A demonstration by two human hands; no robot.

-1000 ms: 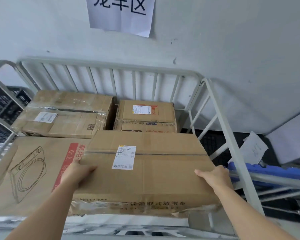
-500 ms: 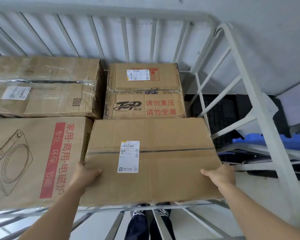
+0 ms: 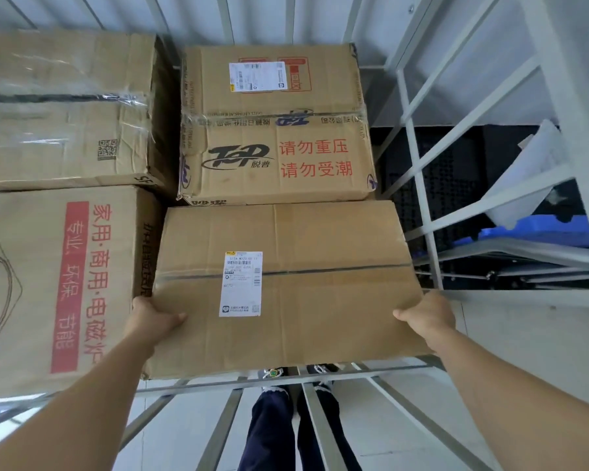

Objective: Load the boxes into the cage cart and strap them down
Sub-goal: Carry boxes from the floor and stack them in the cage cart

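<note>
Both hands grip box [image 3: 320, 283]: left hand [image 3: 152, 317], right hand [image 3: 425, 316] at sides.

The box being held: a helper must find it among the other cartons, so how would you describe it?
Look inside the white cage cart, at its front right corner. The held box sits there, gripped by the left hand and right hand. Unlike its neighbours, it is plain brown with one tall white label and no red print.

Plain brown held box [image 3: 320, 294] with white label [image 3: 241, 283], red-lettered brown boxes [image 3: 276, 158], white cage cart [image 3: 419, 158]
</note>
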